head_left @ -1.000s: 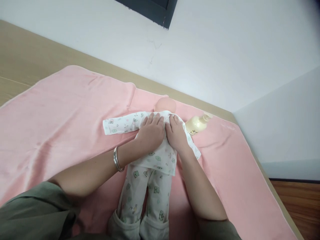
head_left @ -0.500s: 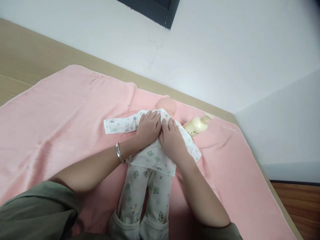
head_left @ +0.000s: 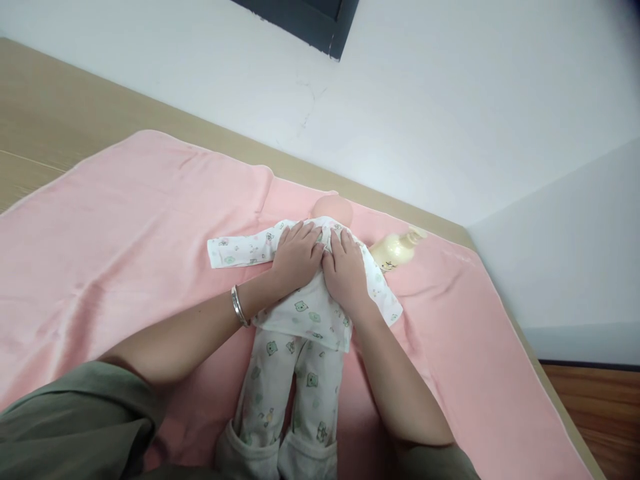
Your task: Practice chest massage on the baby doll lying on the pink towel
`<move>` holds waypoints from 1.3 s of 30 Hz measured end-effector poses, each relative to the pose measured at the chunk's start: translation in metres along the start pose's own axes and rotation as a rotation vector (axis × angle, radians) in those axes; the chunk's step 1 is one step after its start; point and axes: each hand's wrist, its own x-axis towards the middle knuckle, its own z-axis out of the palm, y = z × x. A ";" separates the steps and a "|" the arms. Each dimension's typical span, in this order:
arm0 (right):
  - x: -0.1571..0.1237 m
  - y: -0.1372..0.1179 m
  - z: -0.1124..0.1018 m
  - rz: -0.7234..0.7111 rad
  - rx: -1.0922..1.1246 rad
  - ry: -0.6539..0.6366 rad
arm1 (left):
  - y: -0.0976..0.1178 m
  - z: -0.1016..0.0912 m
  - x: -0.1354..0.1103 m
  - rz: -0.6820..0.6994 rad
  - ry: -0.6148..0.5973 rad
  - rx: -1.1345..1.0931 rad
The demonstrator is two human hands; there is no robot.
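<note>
A baby doll lies on its front or back, I cannot tell which, with its bare head (head_left: 332, 209) at the far end. It is dressed in a white printed top (head_left: 305, 313) and matching trousers (head_left: 267, 380). My left hand (head_left: 299, 257) rests flat on the upper left part of the top, fingers stretched out. Beside it, my right hand (head_left: 346, 273) lies open on the upper right part, its fingertips near the collar. Both thumbs are close together at the middle. One sleeve reaches out to the left, the other slants down to the right.
A pink blanket (head_left: 150, 213) with folds covers much of the wooden surface (head_left: 60, 87). To the right of the doll a pale yellow pump bottle (head_left: 395, 250) lies on its side. A white wall (head_left: 425, 113) rises behind the far edge.
My right hand has shifted slightly, its fingers now pointing more straight ahead and lying flatter on the top. My left hand and the doll have stayed in place.
</note>
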 end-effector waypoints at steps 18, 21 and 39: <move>0.001 0.007 0.002 -0.016 0.044 -0.038 | -0.002 -0.001 -0.001 0.054 -0.085 0.039; 0.002 0.013 -0.001 -0.081 0.052 -0.081 | 0.004 -0.001 -0.008 0.046 -0.076 0.057; -0.010 -0.014 -0.017 -0.017 0.000 -0.220 | -0.002 -0.013 0.002 0.100 -0.087 0.123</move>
